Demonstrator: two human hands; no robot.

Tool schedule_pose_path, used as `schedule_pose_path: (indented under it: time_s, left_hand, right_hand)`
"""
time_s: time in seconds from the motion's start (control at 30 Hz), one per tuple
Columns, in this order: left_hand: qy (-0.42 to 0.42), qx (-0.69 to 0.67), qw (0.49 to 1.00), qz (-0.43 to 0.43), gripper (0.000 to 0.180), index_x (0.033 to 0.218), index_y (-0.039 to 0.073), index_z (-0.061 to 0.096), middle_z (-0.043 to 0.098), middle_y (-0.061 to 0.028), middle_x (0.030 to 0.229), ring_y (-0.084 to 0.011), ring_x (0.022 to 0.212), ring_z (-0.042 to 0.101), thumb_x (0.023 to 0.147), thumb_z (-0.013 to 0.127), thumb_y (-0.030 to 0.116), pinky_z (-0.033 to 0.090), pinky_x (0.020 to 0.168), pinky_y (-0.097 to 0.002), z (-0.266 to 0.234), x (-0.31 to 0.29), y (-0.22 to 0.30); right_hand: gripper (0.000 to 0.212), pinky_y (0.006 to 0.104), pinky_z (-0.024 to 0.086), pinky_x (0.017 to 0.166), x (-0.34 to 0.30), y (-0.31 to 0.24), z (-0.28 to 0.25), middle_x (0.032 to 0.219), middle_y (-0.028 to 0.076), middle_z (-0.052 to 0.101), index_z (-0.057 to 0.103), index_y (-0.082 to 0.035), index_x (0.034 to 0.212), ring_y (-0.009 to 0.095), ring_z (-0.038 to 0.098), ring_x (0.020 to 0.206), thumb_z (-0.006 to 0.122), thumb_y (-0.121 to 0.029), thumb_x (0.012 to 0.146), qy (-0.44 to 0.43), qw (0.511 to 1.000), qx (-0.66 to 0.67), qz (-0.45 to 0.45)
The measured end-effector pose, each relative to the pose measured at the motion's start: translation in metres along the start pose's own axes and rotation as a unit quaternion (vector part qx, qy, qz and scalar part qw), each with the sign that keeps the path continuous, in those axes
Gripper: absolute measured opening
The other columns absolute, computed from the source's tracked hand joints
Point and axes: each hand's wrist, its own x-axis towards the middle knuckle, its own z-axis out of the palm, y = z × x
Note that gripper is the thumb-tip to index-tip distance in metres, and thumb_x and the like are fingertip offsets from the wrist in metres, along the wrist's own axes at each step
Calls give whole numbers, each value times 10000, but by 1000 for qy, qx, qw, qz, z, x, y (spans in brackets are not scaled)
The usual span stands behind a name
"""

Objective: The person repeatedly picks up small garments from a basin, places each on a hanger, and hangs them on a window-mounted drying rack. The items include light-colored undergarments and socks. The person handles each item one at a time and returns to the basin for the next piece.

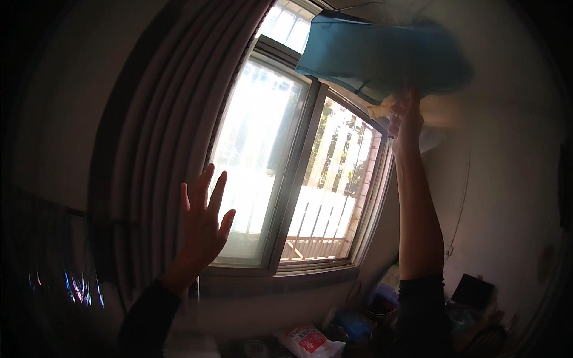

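So the right hand (407, 116) was way up in the upper right of the frame, arm stretched nearly straight, with its fingers curled in by the lower edge of a blue-green cloth-like thing (376, 53). That thing spread across the top right, over the upper corner of the window (293, 173), its right end pretty smeared by blur. A pale yellowish bit (441, 112) poked out either side of the hand. Honestly couldn't tell whether the fingers were gripping the cloth, the pale bit or neither.

The left hand (206, 224) was left of centre, lower down, empty, fingers spread and pointing up. It showed in front of the window's left edge, nearest to the long dark pleated curtain (152, 143) that filled the left side. Both arms had dark sleeves.

Bright light came through the glass, with bars (322, 218) outside the right-hand pane. At the bottom middle lay a white package with a red patch (310, 341), just beside something blue (355, 325). A dark rectangular thing (472, 290) sat at lower right, below a thin cable (461, 209) on the wall.
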Motion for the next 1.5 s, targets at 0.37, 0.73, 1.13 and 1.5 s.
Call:
schedule_pose_path:
  time_s: [0.37, 0.73, 1.13, 1.5]
  left_hand:
    - [-239, -29, 914, -327, 605, 1342, 83, 347, 293, -141, 1399, -300, 1279, 312, 805, 610, 178, 229, 1039, -514, -104, -265, 38]
    - [-381, 102, 768, -505, 410, 1181, 41, 513, 522, -108, 1141, -279, 1062, 489, 807, 617, 175, 401, 890, -389, -216, -407, 81]
    - [-309, 142, 795, -502, 375, 1112, 51, 558, 552, -108, 1034, -300, 980, 507, 755, 636, 139, 408, 850, -391, -241, -412, 68]
    - [-482, -38, 787, -383, 316, 1104, 48, 573, 596, -130, 962, -278, 940, 547, 804, 592, 146, 427, 849, -372, -48, -409, 51]
  right_hand:
    - [921, 374, 489, 665, -316, 111, -102, 1082, 220, 566, 265, 5, 1377, 271, 593, 850, 262, -728, 820, -322, 784, 433, 307]
    - [706, 193, 184, 353, -480, 168, 2, 629, 17, 508, 544, 37, 1149, 39, 282, 390, 321, -585, 900, -416, 649, 126, 625]
    - [821, 321, 425, 502, -552, 195, 173, 1022, 155, 564, 458, -40, 1270, 172, 504, 551, 373, -707, 799, -572, 603, 24, 555]
    - [394, 612, 401, 825, -512, 74, -22, 1011, 61, 587, 571, -207, 1057, 313, 503, 1069, 652, -246, 673, -731, 627, -208, 174]
